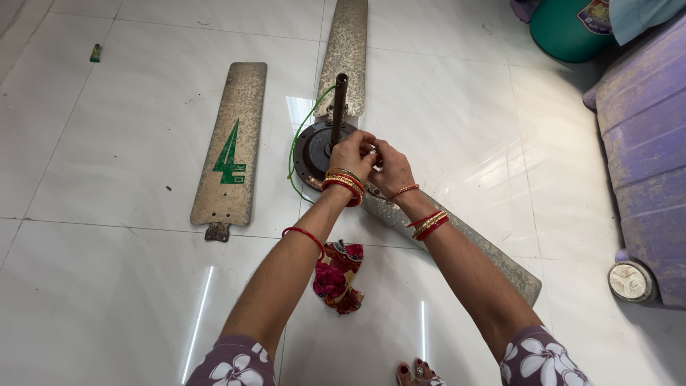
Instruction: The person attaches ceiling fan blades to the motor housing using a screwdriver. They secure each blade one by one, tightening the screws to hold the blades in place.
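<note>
Both hands on the fan hub point(314, 150), mid-floor, at the root of the near blade.
Left hand point(351, 154) and right hand point(389, 166) touch, fingers pinched shut on something small at the hub rim; can't tell what. Rod point(338, 107) upright, green wire point(300, 136) looped beside it. Looks like fastener work at the blade point(457, 243) mount; next needs steady two-finger turning. Loose blade point(232, 143) lies left, far blade point(346, 50) toward the top edge.

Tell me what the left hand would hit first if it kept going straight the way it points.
Probably the dark upright rod on the round fan motor: the left hand points away from the body toward it, and they look nearly touching. Depth is unclear.
</note>
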